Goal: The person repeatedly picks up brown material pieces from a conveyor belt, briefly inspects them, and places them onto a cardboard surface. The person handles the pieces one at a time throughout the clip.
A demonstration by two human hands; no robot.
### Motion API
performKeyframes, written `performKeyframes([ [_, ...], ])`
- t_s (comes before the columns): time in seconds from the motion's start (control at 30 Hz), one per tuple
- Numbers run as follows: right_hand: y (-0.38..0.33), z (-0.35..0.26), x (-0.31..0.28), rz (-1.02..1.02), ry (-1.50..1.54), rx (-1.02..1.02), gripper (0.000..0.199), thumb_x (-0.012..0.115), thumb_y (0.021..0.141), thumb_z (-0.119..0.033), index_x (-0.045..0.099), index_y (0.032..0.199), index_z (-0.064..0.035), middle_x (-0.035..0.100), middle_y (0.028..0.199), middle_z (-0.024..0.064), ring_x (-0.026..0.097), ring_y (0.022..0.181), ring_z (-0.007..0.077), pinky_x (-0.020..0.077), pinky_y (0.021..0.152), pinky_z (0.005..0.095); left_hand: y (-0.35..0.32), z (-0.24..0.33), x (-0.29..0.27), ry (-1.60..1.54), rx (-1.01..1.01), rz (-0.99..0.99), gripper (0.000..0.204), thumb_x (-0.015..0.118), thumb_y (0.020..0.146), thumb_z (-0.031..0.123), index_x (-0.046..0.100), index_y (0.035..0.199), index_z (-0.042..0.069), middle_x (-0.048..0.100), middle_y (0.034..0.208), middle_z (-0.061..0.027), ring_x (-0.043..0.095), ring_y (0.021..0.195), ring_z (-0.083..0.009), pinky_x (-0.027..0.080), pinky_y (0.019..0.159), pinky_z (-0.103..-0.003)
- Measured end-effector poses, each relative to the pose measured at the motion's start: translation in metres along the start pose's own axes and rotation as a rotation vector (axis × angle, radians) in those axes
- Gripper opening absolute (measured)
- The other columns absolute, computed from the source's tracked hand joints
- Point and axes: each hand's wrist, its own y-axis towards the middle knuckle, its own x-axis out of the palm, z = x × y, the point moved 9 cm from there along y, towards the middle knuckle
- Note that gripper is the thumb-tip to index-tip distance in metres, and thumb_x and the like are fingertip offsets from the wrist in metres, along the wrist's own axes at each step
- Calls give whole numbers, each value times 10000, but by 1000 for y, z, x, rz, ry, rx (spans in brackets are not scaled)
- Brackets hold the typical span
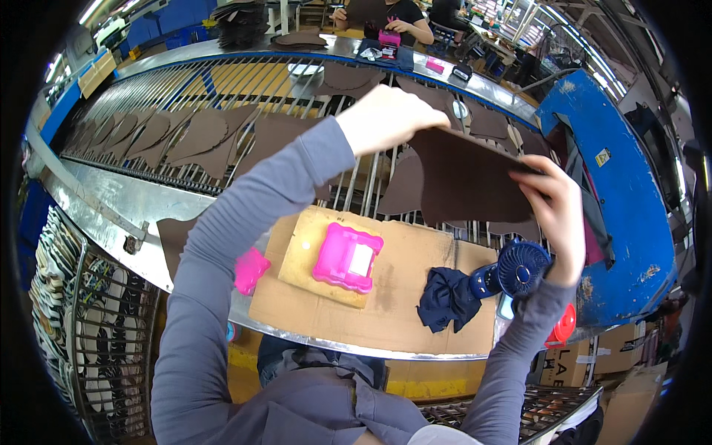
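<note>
Both my hands hold up a dark brown flat cut piece (471,174), like leather or thick fabric, over the bars of the conveyor. My left hand (387,120) pinches its upper left edge, with the fingertips partly hidden. At its right end my right hand (552,200) is closed on the edge. Beneath and beyond it, more brown cut pieces (404,182) lie on the conveyor bars (356,178). Nearer me, a pink plastic tray-like block (337,256) rests on a yellowish board (297,268) on the cardboard sheet (400,326).
Right of the cardboard's middle lie a dark blue cloth (447,298) and a small blue fan (519,268). A big blue machine housing (615,200) stands at the right. Brown pieces (211,137) line the conveyor's left. A person (400,26) works across it. Racks (111,341) stand lower left.
</note>
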Motion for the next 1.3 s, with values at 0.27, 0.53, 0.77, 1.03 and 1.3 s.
performKeyframes([
  [0.27,49,182,160,428,311,376,414,546,813,75,676,1175,-80,676,1130,156,643,994,219,459,893,259,-63,-72,-84,-63,-253,270,476,646,839,144,545,1303,104,457,1418,-131,405,1321,-337,325,1091,-429],
  [0.53,17,291,380,680,1383,1051,608,426,809,146,527,1357,-98,630,1065,76,613,821,177,524,774,385,-521,-116,-59,-25,-1415,609,338,573,897,50,572,1229,-13,589,1234,-153,528,1185,-268,397,999,-361],
  [0.77,-18,325,443,933,1516,1208,621,366,852,170,448,1408,-95,521,1238,149,588,958,255,511,872,459,-667,-59,22,-11,-1837,213,614,736,791,198,497,1301,-44,572,1233,-204,526,1183,-321,401,1012,-390],
  [1.03,-7,302,449,477,1525,1208,582,485,892,30,362,1448,-88,447,1334,166,472,1179,323,389,1026,541,-614,-66,23,174,-1896,-45,880,845,576,238,474,1340,8,517,1247,-228,486,1181,-392,401,1016,-428],
  [1.3,-20,190,247,234,1626,773,532,585,916,-144,405,1409,-59,382,1406,148,399,1301,294,337,1102,453,-598,-65,16,258,-2055,-130,1100,872,550,429,315,1459,160,399,1390,-214,414,1277,-396,390,1016,-537],
])
